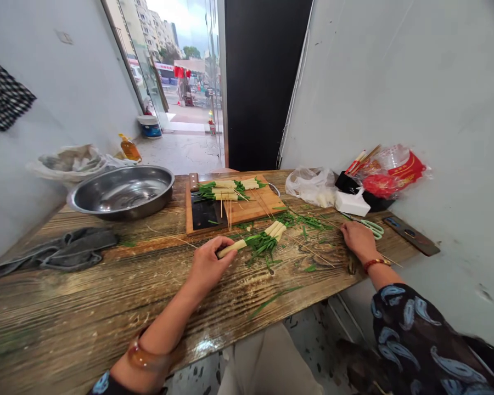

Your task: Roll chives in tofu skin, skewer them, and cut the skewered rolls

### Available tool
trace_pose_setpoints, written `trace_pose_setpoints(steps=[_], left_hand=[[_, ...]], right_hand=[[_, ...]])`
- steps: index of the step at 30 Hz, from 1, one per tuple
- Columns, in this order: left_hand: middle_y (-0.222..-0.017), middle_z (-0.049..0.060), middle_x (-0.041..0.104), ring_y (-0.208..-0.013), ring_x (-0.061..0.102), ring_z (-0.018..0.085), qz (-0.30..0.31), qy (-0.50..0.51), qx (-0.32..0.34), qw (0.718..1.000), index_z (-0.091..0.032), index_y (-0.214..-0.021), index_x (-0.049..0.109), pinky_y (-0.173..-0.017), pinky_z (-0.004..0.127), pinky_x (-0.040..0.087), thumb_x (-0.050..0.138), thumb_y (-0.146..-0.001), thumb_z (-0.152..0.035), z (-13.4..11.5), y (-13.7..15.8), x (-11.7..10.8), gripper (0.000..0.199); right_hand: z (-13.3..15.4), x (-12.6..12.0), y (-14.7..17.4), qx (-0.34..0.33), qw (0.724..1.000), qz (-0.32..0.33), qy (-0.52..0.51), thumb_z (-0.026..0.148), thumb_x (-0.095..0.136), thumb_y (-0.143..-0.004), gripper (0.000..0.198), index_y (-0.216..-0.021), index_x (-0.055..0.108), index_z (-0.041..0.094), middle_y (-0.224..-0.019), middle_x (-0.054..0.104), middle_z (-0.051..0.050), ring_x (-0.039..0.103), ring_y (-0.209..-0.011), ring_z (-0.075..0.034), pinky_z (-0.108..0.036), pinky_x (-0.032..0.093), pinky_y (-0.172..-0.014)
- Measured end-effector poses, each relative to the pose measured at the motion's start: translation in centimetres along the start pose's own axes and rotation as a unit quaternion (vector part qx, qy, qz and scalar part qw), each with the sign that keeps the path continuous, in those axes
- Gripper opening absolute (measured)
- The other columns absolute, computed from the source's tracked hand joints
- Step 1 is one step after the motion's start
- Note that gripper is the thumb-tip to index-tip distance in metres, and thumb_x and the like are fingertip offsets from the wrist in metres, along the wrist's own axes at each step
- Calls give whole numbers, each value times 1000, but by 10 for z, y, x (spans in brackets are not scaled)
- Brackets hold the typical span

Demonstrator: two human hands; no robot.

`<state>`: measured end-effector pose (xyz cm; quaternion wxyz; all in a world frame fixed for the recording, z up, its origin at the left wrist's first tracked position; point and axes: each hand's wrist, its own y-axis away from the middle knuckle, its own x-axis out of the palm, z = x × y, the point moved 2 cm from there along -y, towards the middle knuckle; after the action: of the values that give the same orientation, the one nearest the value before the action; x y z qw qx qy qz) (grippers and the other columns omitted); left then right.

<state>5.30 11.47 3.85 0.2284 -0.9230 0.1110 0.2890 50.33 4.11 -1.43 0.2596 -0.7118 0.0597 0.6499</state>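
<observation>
My left hand (212, 260) is closed around a pale tofu-skin roll (234, 248) with green chives sticking out of its far end. Just beyond that roll lies a small pile of similar rolls (276, 229), their chives spread on the wooden table. Over at the right, my right hand (358, 240) is low on the tabletop, fingers closed on a thin wooden skewer (391, 260) that shows on both sides of it. Green-handled scissors (372, 227) lie right beside those fingers. Several skewered rolls (225, 192) rest on the cutting board (263, 203).
A cleaver (206, 214) lies on the board. Left of it stand a steel basin (123, 192) and a grey cloth (61, 249). Chive scraps (310, 221) and a loose skewer (313, 252) litter the table. A plastic bag (310, 185), white box (353, 203) and phone (411, 235) sit at right.
</observation>
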Motion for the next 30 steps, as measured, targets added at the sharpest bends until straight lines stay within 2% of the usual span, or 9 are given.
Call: trace_pose_setpoints(steps=[5, 8, 12, 20, 24, 27, 30], left_hand=[[-73, -1, 67, -65, 58, 14, -2, 3, -2, 1000, -19, -77, 65, -63, 23, 43, 59, -73, -27, -1, 1, 0, 10], [-72, -1, 67, -64, 58, 13, -1, 5, -9, 1000, -18, -78, 65, -62, 23, 43, 59, -74, -27, -1, 2, -1, 11], [-74, -1, 67, -66, 58, 13, -5, 10, -15, 1000, -18, -79, 65, -64, 23, 43, 60, -74, -26, 1, 2, -1, 11], [-75, 0, 66, -67, 57, 13, 0, 40, -32, 999, -17, -79, 64, -61, 22, 42, 60, -75, -27, 4, 4, 2, 12], [-74, 0, 66, -67, 57, 12, -1, 44, -39, 998, -17, -80, 64, -59, 21, 42, 61, -74, -28, 4, 4, 2, 13], [-73, 0, 66, -66, 56, 13, 0, 45, -38, 998, -17, -80, 64, -58, 21, 42, 61, -74, -29, 4, 4, 2, 14], [-73, 0, 66, -66, 57, 13, 3, 44, -34, 998, -17, -80, 64, -59, 22, 43, 61, -74, -30, 4, 3, 2, 15]], right_hand=[[10, -8, 4, 6, 994, -87, -71, 30, 38, -92, 26, -96, 59, 16, -92, 65, -12, 60, -81, -23, -32, 40, -68], [25, -14, 5, -56, 979, -121, -153, 31, 39, -91, 26, -98, 60, 17, -94, 65, -11, 59, -86, -23, -34, 44, -74], [51, -26, 10, -129, 959, -127, -217, 33, 41, -91, 28, -99, 63, 18, -94, 65, -10, 60, -88, -23, -36, 46, -80], [117, -71, 46, -198, 915, -117, -331, 32, 47, -91, 22, -96, 65, 21, -87, 65, -5, 60, -82, -18, -31, 47, -74], [143, -80, 65, -206, 900, -91, -373, 32, 46, -92, 22, -98, 65, 22, -89, 65, -5, 60, -84, -18, -30, 48, -72], [145, -76, 66, -197, 904, -79, -372, 33, 44, -92, 25, -98, 66, 22, -91, 66, -6, 61, -86, -19, -30, 48, -74], [133, -65, 56, -181, 937, -70, -291, 33, 43, -92, 27, -101, 66, 22, -94, 66, -7, 61, -87, -20, -31, 47, -77]])
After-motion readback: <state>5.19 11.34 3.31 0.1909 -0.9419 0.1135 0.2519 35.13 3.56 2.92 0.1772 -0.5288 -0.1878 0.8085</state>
